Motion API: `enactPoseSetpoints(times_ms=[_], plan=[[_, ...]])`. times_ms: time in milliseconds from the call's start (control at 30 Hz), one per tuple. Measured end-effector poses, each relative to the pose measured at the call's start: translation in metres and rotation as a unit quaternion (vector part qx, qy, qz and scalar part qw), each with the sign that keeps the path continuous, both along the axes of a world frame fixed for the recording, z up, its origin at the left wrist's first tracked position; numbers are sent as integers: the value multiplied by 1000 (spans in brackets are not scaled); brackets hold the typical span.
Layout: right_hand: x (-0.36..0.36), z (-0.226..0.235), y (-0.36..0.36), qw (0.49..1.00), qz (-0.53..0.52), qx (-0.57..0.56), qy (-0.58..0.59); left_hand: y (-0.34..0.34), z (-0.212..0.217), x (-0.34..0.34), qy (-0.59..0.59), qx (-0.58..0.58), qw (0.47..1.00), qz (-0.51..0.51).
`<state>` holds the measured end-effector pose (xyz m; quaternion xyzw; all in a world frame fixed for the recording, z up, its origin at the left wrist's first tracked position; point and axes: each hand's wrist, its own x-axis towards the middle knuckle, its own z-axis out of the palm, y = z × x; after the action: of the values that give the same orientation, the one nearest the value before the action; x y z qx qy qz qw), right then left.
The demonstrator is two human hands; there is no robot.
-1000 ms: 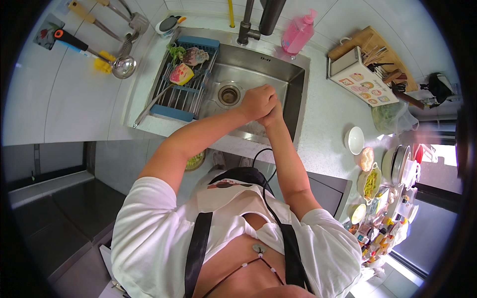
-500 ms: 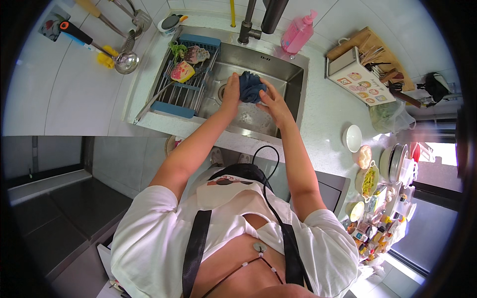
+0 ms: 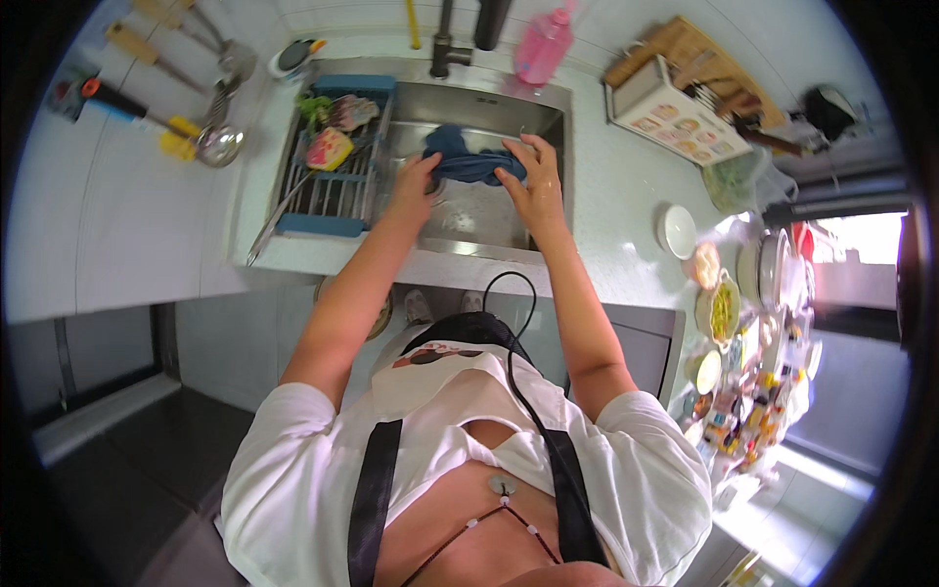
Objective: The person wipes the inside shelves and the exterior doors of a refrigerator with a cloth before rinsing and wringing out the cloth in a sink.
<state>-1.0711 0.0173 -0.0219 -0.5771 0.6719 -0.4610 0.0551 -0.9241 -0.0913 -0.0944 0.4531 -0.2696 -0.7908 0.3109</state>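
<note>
Overhead, both hands grip a dark blue cloth [image 3: 469, 164] above the steel sink [image 3: 489, 108]: left hand [image 3: 416, 181] clutching its left end, right hand [image 3: 531, 176] its right. Beside the sink, a dish rack [image 3: 328, 196] holds vegetables; a pink bottle [image 3: 544, 47] stands behind on the worktop [image 3: 616, 215].

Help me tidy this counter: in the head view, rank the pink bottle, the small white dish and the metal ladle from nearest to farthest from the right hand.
Measured from the right hand, which holds the blue cloth over the sink:
1. Pink bottle, behind the sink, just beyond the hand.
2. Small white dish, on the counter to the right.
3. Metal ladle, far left, past the drying rack.
</note>
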Motion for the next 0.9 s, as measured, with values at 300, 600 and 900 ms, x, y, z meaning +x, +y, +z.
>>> enactPoseSetpoints(times_ms=[300, 600, 900], plan=[[-23, 4, 46, 986, -119, 76, 92, 13, -43, 1, -29, -78, 995, -52], [-108, -8, 135, 891, -223, 39, -393, 48, -37, 26, -97, -94, 989, -52], [-147, -127, 268, 852, -388, 349, -34, 87, -57, 51, -134, -112, 984, -14]])
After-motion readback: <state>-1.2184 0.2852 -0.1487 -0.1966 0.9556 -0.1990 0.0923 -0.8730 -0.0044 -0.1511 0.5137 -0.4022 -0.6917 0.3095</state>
